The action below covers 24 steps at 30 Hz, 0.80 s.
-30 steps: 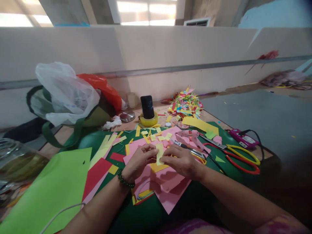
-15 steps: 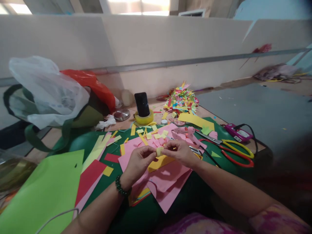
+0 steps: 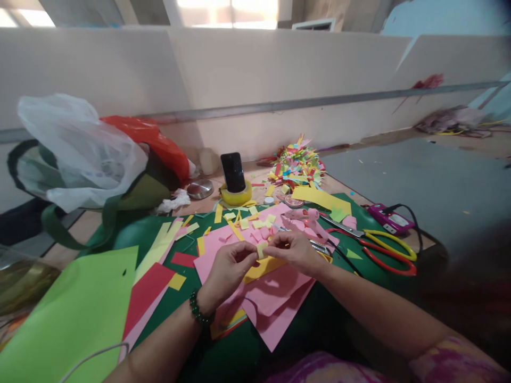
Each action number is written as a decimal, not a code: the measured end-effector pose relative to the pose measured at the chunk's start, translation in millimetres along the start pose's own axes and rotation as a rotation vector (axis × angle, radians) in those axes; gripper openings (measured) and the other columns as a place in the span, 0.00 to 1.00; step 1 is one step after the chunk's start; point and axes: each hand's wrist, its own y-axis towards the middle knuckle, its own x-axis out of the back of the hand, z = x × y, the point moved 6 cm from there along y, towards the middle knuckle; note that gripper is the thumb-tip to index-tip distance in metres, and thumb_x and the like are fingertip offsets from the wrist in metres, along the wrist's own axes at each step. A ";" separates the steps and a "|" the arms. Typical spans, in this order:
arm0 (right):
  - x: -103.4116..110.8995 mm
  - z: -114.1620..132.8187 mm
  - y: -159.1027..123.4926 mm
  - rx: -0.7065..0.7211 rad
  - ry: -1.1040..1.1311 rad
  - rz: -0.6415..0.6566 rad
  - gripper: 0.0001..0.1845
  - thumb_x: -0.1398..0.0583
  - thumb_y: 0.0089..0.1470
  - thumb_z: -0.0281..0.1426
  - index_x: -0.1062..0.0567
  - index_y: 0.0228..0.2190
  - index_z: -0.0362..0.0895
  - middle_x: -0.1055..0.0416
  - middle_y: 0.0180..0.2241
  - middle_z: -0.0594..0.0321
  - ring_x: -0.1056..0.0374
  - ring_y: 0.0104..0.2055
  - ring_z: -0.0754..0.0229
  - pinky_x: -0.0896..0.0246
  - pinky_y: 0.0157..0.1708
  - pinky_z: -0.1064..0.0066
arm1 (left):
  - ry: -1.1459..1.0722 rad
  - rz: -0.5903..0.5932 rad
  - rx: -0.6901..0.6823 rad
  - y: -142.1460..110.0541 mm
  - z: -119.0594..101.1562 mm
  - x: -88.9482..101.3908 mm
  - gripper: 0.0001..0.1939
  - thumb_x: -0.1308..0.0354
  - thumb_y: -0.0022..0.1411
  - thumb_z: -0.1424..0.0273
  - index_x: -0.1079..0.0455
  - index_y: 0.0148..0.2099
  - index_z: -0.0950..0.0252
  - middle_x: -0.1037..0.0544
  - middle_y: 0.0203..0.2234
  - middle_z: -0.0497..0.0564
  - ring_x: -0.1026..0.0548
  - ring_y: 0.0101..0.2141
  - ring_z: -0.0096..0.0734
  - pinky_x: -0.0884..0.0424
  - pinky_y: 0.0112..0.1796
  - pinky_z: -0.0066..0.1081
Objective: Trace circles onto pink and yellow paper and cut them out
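Note:
My left hand (image 3: 227, 268) and my right hand (image 3: 293, 251) meet over the pink paper sheets (image 3: 275, 298), and both pinch a small pale yellow paper piece (image 3: 261, 249) between their fingertips. Just below the hands lies an orange-yellow paper piece (image 3: 259, 268). A dark bead bracelet (image 3: 197, 311) is on my left wrist. Small yellow paper squares (image 3: 249, 221) are scattered on the pink paper beyond the hands.
Large red-and-yellow scissors (image 3: 375, 246), a pink glue gun (image 3: 305, 217) and a magenta device (image 3: 389, 219) lie to the right. A phone (image 3: 232, 172) stands in a yellow tape roll. A pile of coloured paper pieces (image 3: 299, 162) sits behind. Green paper (image 3: 80, 314) and plastic bags (image 3: 80, 149) are at the left.
The long yellow strip my hands held flat a second ago is now a small folded piece pinched between my fingertips, lifted slightly off the pink paper. The view has shifted a little.

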 end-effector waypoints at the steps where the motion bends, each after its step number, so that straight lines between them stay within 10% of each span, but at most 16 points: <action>1: -0.2 0.3 -0.1 0.003 -0.006 0.006 0.18 0.35 0.43 0.43 0.30 0.18 0.42 0.37 0.19 0.67 0.45 0.22 0.67 0.51 0.22 0.73 | 0.013 0.003 -0.005 -0.2 -0.2 0.0 0.09 0.40 0.50 0.64 0.28 0.27 0.66 0.23 0.23 0.49 0.24 0.27 0.29 0.25 0.31 0.28; 24: -8.4 16.4 -9.0 0.215 0.011 0.038 0.16 0.39 0.46 0.31 0.36 0.39 0.46 0.34 0.27 0.68 0.38 0.27 0.65 0.41 0.28 0.71 | 0.115 0.192 -0.025 -4.7 -5.5 -14.2 0.11 0.42 0.54 0.62 0.32 0.32 0.65 0.25 0.29 0.50 0.28 0.29 0.30 0.30 0.30 0.28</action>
